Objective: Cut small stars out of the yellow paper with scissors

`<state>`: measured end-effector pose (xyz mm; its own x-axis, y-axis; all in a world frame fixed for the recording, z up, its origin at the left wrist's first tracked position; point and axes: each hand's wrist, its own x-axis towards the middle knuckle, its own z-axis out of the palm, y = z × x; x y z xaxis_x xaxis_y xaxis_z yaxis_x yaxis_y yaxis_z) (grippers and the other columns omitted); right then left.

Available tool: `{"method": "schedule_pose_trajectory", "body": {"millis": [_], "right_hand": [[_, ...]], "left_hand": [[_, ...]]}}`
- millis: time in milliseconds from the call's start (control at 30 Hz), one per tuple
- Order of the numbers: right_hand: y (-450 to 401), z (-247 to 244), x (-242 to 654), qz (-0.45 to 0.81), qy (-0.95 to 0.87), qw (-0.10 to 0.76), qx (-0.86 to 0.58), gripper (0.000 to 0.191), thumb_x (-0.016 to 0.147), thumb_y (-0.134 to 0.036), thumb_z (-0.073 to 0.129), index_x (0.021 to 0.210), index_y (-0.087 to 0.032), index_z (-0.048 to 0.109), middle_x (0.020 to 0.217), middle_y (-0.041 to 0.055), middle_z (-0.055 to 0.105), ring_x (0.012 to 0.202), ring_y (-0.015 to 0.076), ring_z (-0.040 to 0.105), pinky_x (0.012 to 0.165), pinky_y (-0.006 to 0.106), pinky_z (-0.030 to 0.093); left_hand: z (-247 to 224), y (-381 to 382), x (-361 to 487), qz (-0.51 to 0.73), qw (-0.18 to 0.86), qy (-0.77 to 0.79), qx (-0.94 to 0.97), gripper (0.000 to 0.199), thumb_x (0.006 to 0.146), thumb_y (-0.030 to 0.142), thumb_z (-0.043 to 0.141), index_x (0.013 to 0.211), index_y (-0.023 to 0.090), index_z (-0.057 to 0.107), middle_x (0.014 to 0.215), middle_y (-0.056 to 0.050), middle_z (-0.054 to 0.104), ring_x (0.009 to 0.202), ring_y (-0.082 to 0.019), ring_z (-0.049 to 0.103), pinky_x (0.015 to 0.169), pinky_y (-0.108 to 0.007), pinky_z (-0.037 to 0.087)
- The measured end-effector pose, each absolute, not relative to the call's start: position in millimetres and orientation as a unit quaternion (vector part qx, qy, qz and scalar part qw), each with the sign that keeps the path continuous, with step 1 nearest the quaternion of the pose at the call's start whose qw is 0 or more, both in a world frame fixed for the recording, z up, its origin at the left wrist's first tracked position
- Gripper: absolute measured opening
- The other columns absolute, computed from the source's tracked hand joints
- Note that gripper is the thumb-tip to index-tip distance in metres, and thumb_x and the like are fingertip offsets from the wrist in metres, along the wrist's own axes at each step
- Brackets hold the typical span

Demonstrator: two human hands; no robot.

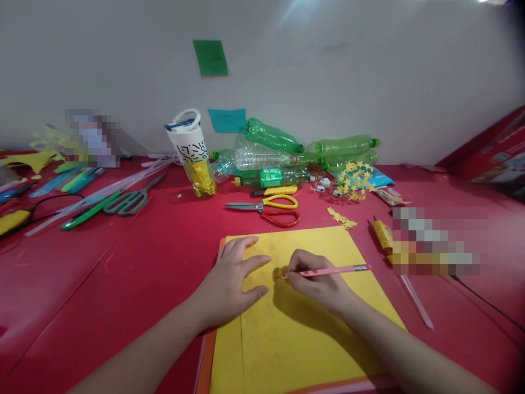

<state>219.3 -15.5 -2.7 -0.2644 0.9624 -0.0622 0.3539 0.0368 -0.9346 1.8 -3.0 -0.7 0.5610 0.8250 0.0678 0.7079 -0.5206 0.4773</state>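
A yellow sheet of paper (315,339) lies on top of orange and pink sheets, with several faint pencil shapes drawn down its left part. My left hand (235,279) rests on the paper's upper left edge, fingers spread and holding nothing. In my right hand (314,279) is a pink pencil (336,270), pinched between the fingers, its tip at the paper just right of my left fingertips. The pencil's eraser end points to the right. My right hand casts a shadow on the sheet.
Red-and-yellow-handled scissors (281,210) and yellow stars (342,219) lie beyond the paper. Green plastic bottles (270,137) and a white cup (191,145) stand or lie by the wall. Grey scissors (131,201) are left; a yellow glue gun (383,235) is right.
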Motion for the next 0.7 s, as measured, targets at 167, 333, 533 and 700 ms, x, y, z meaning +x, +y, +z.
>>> {"method": "schedule_pose_trajectory", "body": {"millis": [167, 333, 533, 700], "right_hand": [[-16.0, -4.3, 219.1, 0.448, -0.664, 0.326, -0.502, 0.012, 0.072, -0.01, 0.053, 0.065, -0.018, 0.05, 0.056, -0.0052, 0.051, 0.051, 0.0086, 0.041, 0.046, 0.02, 0.027], [-16.3, -4.5, 217.3, 0.437, -0.661, 0.33, -0.513, 0.012, 0.073, -0.012, 0.052, 0.064, -0.019, 0.049, 0.056, -0.0056, 0.049, 0.051, 0.0088, 0.04, 0.047, 0.02, 0.028], [-16.2, -6.2, 217.4, 0.442, -0.643, 0.342, -0.523, 0.012, 0.078, -0.017, 0.052, 0.067, -0.019, 0.049, 0.058, -0.0049, 0.05, 0.051, 0.0096, 0.043, 0.048, 0.021, 0.031], [-15.6, -10.8, 218.7, 0.451, -0.63, 0.353, -0.524, 0.012, 0.081, -0.019, 0.052, 0.069, -0.02, 0.049, 0.058, -0.0035, 0.051, 0.049, 0.0096, 0.045, 0.045, 0.02, 0.031]], "left_hand": [[-0.6, -2.3, 1.6, 0.148, 0.204, 0.446, 0.859, 0.045, 0.078, 0.041, 0.061, 0.121, 0.031, 0.056, 0.138, -0.009, 0.034, 0.127, -0.032, 0.03, 0.103, -0.052, 0.029], [0.1, -2.1, 1.9, 0.146, 0.208, 0.447, 0.858, 0.044, 0.078, 0.04, 0.061, 0.121, 0.031, 0.056, 0.138, -0.008, 0.034, 0.127, -0.032, 0.03, 0.103, -0.052, 0.029], [-1.6, -1.9, 1.9, 0.152, 0.207, 0.444, 0.858, 0.044, 0.078, 0.039, 0.061, 0.121, 0.031, 0.056, 0.138, -0.008, 0.034, 0.126, -0.032, 0.03, 0.102, -0.052, 0.03], [-1.8, -2.4, 1.7, 0.159, 0.207, 0.442, 0.858, 0.045, 0.077, 0.04, 0.061, 0.121, 0.031, 0.056, 0.138, -0.009, 0.036, 0.126, -0.033, 0.031, 0.102, -0.053, 0.03]]}}
